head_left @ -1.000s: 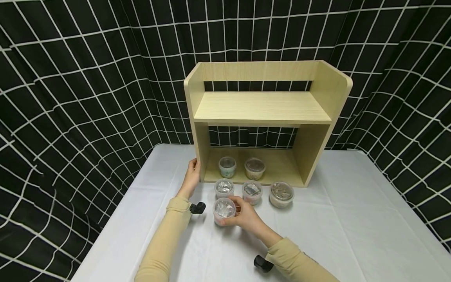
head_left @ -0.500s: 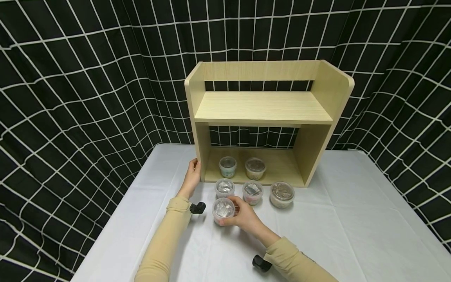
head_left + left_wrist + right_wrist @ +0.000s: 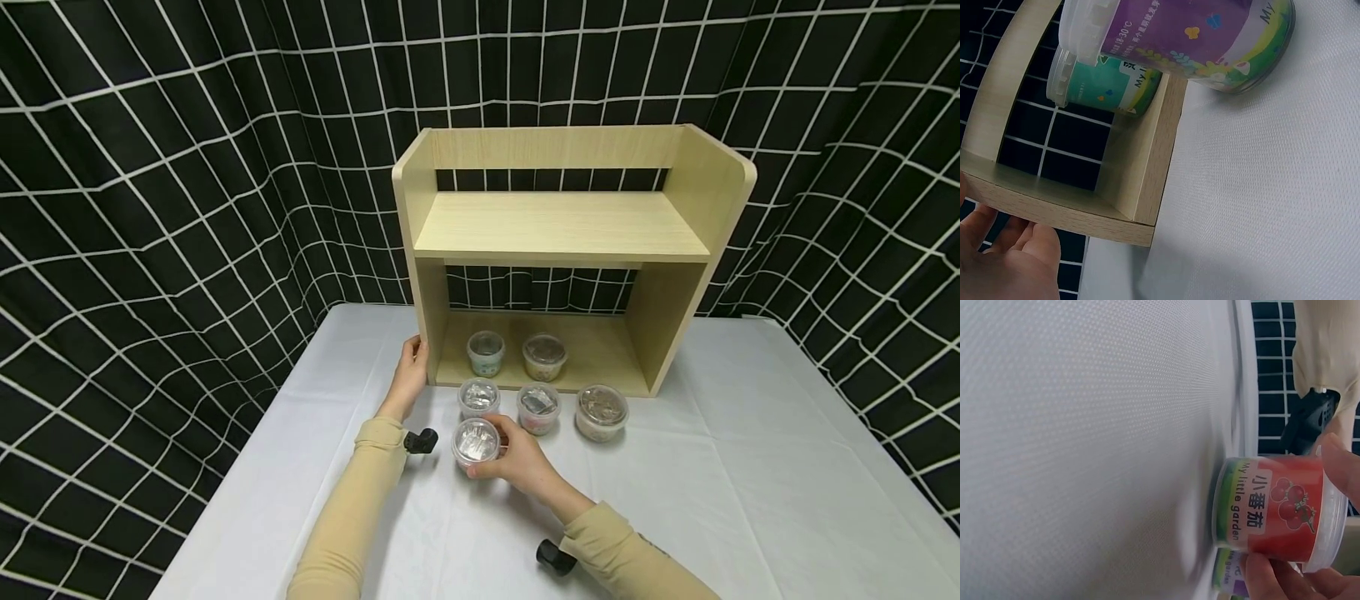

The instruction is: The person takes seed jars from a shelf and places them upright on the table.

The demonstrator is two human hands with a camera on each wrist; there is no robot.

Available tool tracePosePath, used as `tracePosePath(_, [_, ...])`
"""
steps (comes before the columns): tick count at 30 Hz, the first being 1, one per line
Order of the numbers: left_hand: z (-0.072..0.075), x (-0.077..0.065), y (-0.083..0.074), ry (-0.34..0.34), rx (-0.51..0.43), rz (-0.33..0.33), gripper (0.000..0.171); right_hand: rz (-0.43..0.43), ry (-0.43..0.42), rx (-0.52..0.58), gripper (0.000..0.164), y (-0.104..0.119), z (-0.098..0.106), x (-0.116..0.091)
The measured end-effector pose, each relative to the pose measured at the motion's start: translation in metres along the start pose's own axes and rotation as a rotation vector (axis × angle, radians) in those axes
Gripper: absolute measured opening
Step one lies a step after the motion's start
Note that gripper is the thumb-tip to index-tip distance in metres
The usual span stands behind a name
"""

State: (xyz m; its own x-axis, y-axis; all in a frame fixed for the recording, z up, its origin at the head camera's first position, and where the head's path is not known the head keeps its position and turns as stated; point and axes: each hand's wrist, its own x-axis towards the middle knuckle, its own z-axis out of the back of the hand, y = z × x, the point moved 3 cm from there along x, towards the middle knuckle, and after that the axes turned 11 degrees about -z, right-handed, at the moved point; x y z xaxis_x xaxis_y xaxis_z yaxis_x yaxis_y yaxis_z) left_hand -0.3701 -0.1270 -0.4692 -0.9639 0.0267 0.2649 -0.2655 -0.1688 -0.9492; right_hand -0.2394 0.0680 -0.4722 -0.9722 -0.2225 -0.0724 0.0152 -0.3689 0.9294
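A lidded plastic cup with a red label showing small tomatoes is upright in my right hand, thumb and fingers gripping its sides. In the head view its clear lid shows silvery foil inside. My left hand rests against the outer left side of the wooden shelf unit, its fingers touching the side panel in the left wrist view. Just behind the held cup stands a purple-labelled cup. Whether the held cup's base touches the cloth, I cannot tell.
Inside the lower compartment stand a green-labelled cup and a yellowish cup. Before the shelf are a pinkish cup and a wider cup with a brown top. White cloth covers the table; a black gridded curtain surrounds it.
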Motion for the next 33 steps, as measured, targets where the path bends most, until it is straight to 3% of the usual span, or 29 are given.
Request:
tracePosePath(10, [0.0, 0.001, 0.003, -0.004, -0.001, 0.009, 0.051, -0.028, -0.019, -0.023, 0.082, -0.001, 0.002, -0.001])
tracePosePath(13, [0.0, -0.005, -0.012, 0.01, -0.007, 0.019, 0.049, -0.029, -0.023, -0.032, 0.082, -0.002, 0.002, 0.0])
tracePosePath(17, [0.0, -0.005, -0.015, 0.025, -0.03, 0.032, 0.049, -0.029, -0.03, -0.046, 0.081, -0.001, 0.002, 0.001])
tracePosePath(21, [0.0, 0.001, 0.001, 0.016, -0.034, 0.024, 0.054, -0.03, -0.033, -0.051, 0.08, -0.001, 0.002, 0.001])
tracePosePath(33, [0.0, 0.0, 0.004, 0.005, -0.007, 0.015, 0.053, -0.052, -0.05, -0.118, 0.077, 0.003, 0.001, 0.003])
